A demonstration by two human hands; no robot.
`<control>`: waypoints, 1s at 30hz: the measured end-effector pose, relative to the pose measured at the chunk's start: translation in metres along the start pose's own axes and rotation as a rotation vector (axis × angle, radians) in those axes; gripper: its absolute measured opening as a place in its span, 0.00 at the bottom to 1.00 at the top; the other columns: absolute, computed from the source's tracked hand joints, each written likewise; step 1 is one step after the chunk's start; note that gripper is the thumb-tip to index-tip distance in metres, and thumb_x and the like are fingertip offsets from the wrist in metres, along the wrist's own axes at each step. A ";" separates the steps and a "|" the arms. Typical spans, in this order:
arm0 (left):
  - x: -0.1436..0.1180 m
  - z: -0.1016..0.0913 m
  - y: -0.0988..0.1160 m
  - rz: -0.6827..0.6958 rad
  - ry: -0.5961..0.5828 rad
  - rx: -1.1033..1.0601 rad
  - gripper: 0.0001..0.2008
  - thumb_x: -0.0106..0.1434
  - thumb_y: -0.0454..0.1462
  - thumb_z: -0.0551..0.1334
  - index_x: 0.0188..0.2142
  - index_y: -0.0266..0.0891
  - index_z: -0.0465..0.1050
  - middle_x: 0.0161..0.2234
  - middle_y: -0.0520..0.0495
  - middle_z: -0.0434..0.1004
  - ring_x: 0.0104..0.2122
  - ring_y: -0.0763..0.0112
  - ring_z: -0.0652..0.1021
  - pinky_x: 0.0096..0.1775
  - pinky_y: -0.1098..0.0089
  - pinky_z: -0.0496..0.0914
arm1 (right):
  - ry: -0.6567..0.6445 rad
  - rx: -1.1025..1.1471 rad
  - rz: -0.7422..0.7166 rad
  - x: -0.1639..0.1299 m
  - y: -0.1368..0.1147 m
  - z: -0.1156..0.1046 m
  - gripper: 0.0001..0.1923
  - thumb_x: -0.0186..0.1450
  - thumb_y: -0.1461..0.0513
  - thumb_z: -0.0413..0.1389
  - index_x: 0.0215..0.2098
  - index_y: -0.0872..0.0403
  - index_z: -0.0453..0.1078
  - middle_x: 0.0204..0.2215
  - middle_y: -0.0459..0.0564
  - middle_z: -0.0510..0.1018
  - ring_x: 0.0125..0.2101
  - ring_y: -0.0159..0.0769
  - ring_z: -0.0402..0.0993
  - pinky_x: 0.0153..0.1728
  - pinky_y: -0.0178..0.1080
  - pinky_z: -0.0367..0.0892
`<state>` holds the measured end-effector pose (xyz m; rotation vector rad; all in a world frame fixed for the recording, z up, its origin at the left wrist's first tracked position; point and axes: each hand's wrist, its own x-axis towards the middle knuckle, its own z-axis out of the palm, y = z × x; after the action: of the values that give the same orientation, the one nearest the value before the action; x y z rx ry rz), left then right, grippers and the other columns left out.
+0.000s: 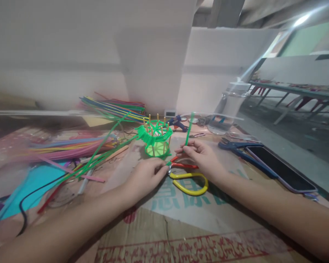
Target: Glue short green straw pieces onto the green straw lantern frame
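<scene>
Surface: flattened cardboard [197, 233] with printed lettering covers the work area, and a white wall rises at the far side.
Left hand: the left hand [145, 175] lies near the middle, fingertips pressed together on the lower end of a green strip, just beside the scissors.
Right hand: the right hand [200, 153] pinches the green strip [188, 132] higher up between thumb and fingers, so the strip rises tilted toward the far side.
Woven piece: the small green basket [155, 140] stands just beyond both hands, at the middle of the scene. Wooden sticks stand upright around its round base.
Progress: judging by the basket, green bands wrap only the upper part of the sticks. Bare stick shows below and at the tips, so the weaving looks partly done, with more rows left.
Scissors: scissors with red and yellow handles [190, 179] lie flat between the wrists.
Supplies: coloured strips [71, 146] are heaped at the left.
Right side: a dark phone [281, 168] lies flat at the right, and a clear plastic bottle [230, 107] stands further back.
</scene>
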<state>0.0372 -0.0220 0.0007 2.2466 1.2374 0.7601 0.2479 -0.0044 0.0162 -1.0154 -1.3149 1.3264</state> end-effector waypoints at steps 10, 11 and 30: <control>0.017 -0.002 0.008 -0.125 -0.118 -0.285 0.18 0.67 0.47 0.55 0.31 0.38 0.75 0.28 0.48 0.78 0.28 0.67 0.75 0.29 0.70 0.65 | 0.026 -0.278 -0.081 -0.006 -0.014 -0.001 0.17 0.59 0.49 0.64 0.29 0.53 0.70 0.25 0.45 0.77 0.26 0.33 0.75 0.27 0.36 0.75; 0.018 -0.003 0.004 -0.097 -0.067 -0.290 0.18 0.68 0.47 0.55 0.31 0.38 0.74 0.29 0.48 0.78 0.30 0.66 0.76 0.31 0.69 0.66 | 0.018 -0.275 -0.059 -0.005 -0.011 -0.002 0.17 0.59 0.49 0.64 0.29 0.54 0.71 0.24 0.45 0.77 0.26 0.32 0.75 0.26 0.36 0.74; 0.012 0.000 -0.004 0.082 0.091 0.018 0.16 0.72 0.41 0.52 0.31 0.38 0.71 0.30 0.49 0.75 0.33 0.67 0.74 0.36 0.69 0.64 | -0.082 -0.219 0.097 0.003 0.006 0.005 0.16 0.55 0.51 0.67 0.26 0.54 0.73 0.22 0.43 0.78 0.25 0.32 0.74 0.30 0.36 0.69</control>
<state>0.0400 -0.0092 0.0016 2.3125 1.2041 0.8948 0.2420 -0.0021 0.0109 -1.1978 -1.5144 1.3291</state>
